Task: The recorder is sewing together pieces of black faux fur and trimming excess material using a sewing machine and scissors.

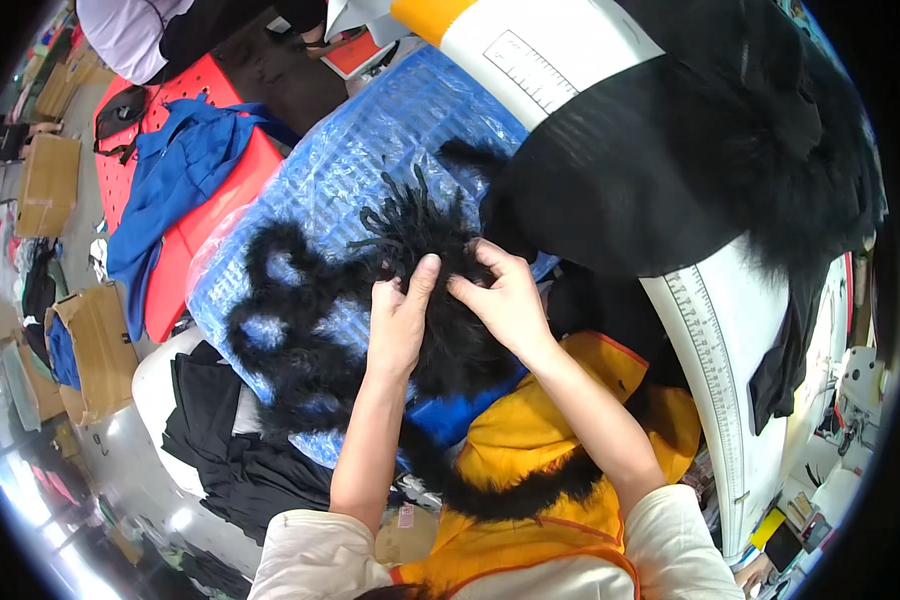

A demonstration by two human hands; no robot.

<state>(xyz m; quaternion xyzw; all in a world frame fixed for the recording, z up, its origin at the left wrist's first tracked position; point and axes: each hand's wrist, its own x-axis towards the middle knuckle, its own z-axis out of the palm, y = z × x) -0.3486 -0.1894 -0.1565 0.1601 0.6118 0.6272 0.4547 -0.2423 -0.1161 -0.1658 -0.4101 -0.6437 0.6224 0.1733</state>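
My left hand (398, 310) and my right hand (498, 300) are side by side at the centre, fingers curled into a black feathery piece (445, 350) with thin dark strands (400, 215) at its top. Both thumbs press on it. A long fluffy black trim (285, 340) lies looped to the left of my hands on crinkled blue plastic (325, 150) and runs down across the yellow-orange cloth (510, 430) below my forearms.
A black panel with fur (620, 170) covers a white ruled table (720, 380) at right. Left are blue cloth (180, 180) on a red seat (215, 85), dark cloth (215, 450) and cardboard boxes (100, 355). Another person (135, 30) is at top left.
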